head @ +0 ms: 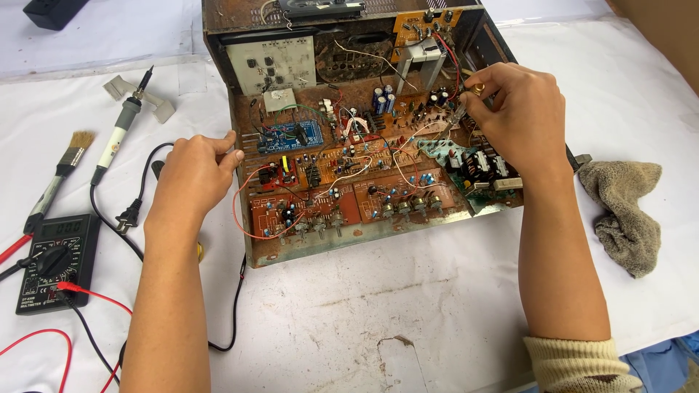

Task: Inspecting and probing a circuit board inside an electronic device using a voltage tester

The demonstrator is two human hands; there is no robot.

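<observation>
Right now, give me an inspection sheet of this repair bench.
Surface: white table cover, stained, torn near the front edge.
Job's things: rusty open amplifier chassis with brown circuit boards and a blue module.
Clutter: soldering iron, paintbrush, multimeter, grey rag.
Grippers: left hand rests on the chassis's left edge; right hand pinches something small over the right rear boards.
Cables: red and black multimeter leads, black mains plug.
Surroundings: black box at the far left.

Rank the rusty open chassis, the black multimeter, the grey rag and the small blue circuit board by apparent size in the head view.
1. Rusty open metal chassis
2. Black multimeter and crumpled grey rag: too alike to rank
3. Small blue circuit board
</observation>
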